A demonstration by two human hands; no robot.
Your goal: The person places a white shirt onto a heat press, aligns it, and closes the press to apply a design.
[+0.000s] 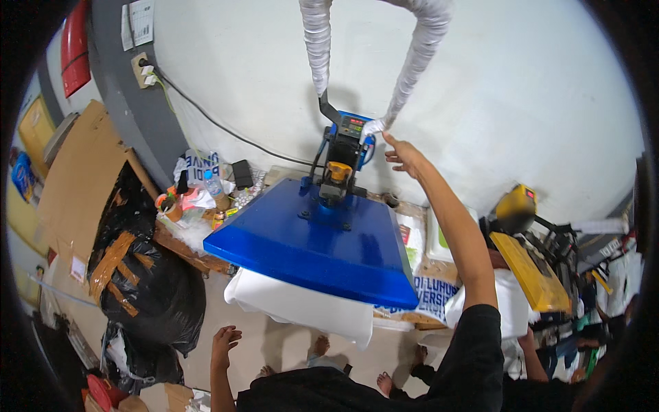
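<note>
A blue heat press (288,247) stands centred before me, its broad top plate over a white cloth (299,312) that drapes off the front. A tall bar wrapped in white strips (419,51) rises behind its small control box (353,125). My right hand (405,156) reaches up beside the bar's lower end, fingers apart, the index finger at or very near the wrapping; contact is unclear. My left hand (224,341) hangs low at the left of the cloth, fingers loosely bent and apart, holding nothing.
Cardboard (75,178) and black bags (161,295) crowd the left. A cluttered bench (182,247) runs behind the press below a wall socket (144,72). At right stands a yellow press (525,268), with a co-worker's arm (532,357) below it. Bare feet show on the floor (274,343).
</note>
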